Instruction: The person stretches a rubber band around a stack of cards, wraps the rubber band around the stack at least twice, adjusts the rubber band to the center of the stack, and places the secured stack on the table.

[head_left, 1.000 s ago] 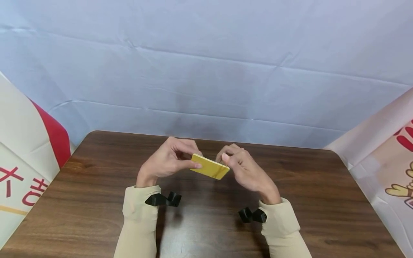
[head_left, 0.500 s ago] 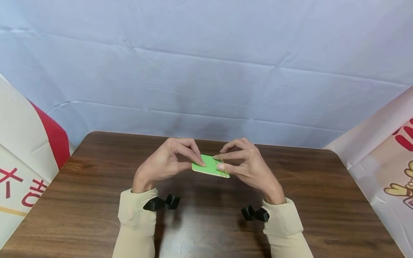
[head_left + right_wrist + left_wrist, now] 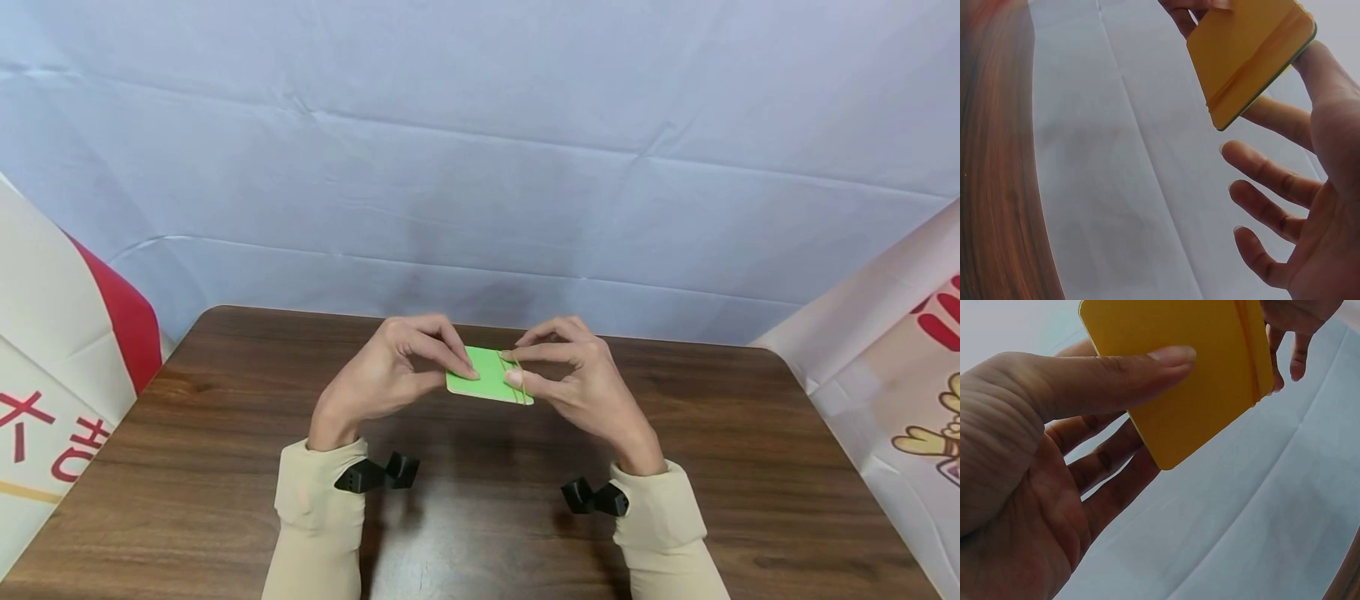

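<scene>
A small rounded card piece, thin like a little stack of cards, is held up over the table. Its green face is turned up toward the head camera; both wrist views show the yellow underside. A rubber band wraps the right end in two strands. My left hand pinches the left end, thumb flat on the yellow side and fingertips on the green. My right hand has thumb and index finger at the band on the green face, pinching it; its other fingers are spread away from the card.
A dark wooden table lies beneath both hands. Pale cloth hangs behind its back edge, with printed banners at the left and right. Small black devices sit on both cuffs.
The card piece has turned over from its yellow face to its green face toward the head camera, then tipped slightly. My right thumb and index finger have shifted onto the rubber band.
</scene>
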Available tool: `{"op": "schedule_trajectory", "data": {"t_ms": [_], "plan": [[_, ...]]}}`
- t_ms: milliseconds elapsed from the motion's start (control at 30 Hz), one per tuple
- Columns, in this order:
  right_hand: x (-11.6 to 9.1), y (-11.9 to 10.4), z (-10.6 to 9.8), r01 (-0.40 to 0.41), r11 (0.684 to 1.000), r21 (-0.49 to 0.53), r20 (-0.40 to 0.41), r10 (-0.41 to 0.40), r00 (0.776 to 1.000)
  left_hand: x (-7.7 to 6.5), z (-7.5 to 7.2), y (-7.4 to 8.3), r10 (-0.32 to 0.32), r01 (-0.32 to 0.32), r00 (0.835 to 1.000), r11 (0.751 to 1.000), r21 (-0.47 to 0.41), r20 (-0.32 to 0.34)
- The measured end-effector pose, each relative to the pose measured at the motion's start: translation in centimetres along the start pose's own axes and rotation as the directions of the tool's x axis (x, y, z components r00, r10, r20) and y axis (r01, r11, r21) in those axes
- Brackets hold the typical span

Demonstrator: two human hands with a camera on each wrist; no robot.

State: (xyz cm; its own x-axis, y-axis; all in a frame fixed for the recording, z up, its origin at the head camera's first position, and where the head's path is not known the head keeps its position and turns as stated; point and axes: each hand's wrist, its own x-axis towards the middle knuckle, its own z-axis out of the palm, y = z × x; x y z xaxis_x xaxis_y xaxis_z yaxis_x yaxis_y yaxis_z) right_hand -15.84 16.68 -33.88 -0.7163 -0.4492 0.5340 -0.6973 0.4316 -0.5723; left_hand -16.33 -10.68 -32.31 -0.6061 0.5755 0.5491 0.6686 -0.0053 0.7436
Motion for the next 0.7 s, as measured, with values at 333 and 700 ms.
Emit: {"op": "schedule_trajectory", "data": {"t_ms": [333,700], "plan": [[0.19,-0.09,0.16,-0.015,1.000,0.011,-0.036,0.015,0.999,0.19,0.02,0.05,0.044,-0.043,0.999,0.998,0.042,-0.026],[0.27,-0.21,0.20,-0.037,0.999,-0.012,-0.090,0.036,0.995,0.19,0.02,-0.02,0.037,-0.035,0.999,0.998,0.058,-0.037]]}}
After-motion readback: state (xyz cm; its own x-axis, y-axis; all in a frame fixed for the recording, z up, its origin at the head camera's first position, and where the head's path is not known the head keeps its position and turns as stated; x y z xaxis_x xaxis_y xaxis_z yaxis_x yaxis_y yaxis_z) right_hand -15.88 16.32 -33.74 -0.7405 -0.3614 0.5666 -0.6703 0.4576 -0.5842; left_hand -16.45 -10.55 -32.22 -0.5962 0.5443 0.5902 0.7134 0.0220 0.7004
